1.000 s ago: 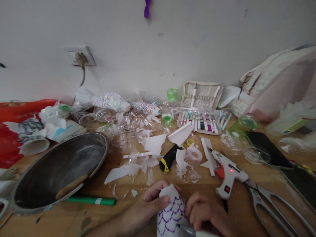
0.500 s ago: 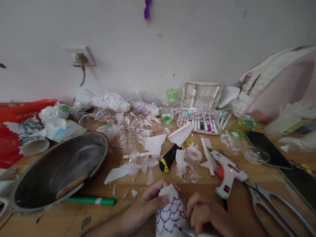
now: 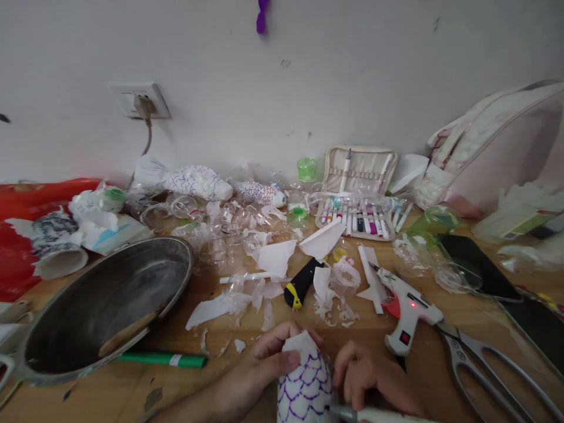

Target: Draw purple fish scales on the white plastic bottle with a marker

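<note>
A white paper-covered form with purple scale outlines stands at the bottom centre, its lower end cut off by the frame. My left hand is closed on its upper left side, thumb on the front and fingers behind. My right hand is closed around a white marker, whose grey tip end meets the scales at the lower right of the form. Behind lie two similar scale-patterned fish shapes, a larger one and a smaller one.
Around the hands are a metal basin, green marker, black-yellow cutter, white glue gun with its red light on, and scissors. Paper scraps, clear plastic pieces, a marker case and a bag lie farther back.
The marker in my right hand shows more of its body and its tip sits slightly higher on the form. My left hand keeps its hold, almost unmoved.
</note>
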A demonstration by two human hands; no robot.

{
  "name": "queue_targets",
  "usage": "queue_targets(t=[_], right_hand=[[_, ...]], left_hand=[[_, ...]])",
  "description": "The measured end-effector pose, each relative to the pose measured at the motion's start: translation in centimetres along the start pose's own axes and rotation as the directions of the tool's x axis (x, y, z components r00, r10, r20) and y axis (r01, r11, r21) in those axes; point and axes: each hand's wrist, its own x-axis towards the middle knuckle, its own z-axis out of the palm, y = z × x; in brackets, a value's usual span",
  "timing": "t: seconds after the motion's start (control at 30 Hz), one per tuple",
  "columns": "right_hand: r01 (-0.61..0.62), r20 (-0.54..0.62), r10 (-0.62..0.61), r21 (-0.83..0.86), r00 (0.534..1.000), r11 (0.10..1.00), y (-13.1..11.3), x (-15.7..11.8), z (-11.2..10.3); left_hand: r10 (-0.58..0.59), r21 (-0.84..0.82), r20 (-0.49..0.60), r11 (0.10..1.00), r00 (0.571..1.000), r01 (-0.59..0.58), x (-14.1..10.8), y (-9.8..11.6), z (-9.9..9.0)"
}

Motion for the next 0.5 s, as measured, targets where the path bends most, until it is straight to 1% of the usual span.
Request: queue_targets(t=[0.1, 0.13, 0.17, 0.33, 0.5], right_hand=[[0.026, -0.117, -0.028, -0.015, 0.993, 1.000, -0.1, 0.4, 0.6], [0.018, -0.142, -0.019, -0.014, 0.990, 1.000, -0.2, 0.5, 0.7], [-0.007, -0.149, 0.006, -0.008, 0.989, 1.000, -0.4, 0.6, 0.7], [-0.155, -0.070, 0.156, 0.024, 0.985, 0.988, -1.5, 0.9, 0.5], [-0.196, -0.134, 0.194, -0.001, 0.972, 0.981, -2.3, 1.3, 0.4]], left_hand=[[0.007, -0.014, 0.013, 1.000, 1.000, -0.007, 0.1, 0.1, 0.0], [0.009, -0.015, 0.022, 1.000, 1.000, -0.009, 0.1, 0.1, 0.0], [0.014, -0.014, 0.028, 1.000, 1.000, -0.013, 0.1, 0.2, 0.0], [0.015, -0.005, 0.027, 1.000, 1.000, -0.015, 0.1, 0.3, 0.1], [0.011, -0.019, 0.014, 1.000, 1.000, -0.011, 0.0, 0.2, 0.2]])
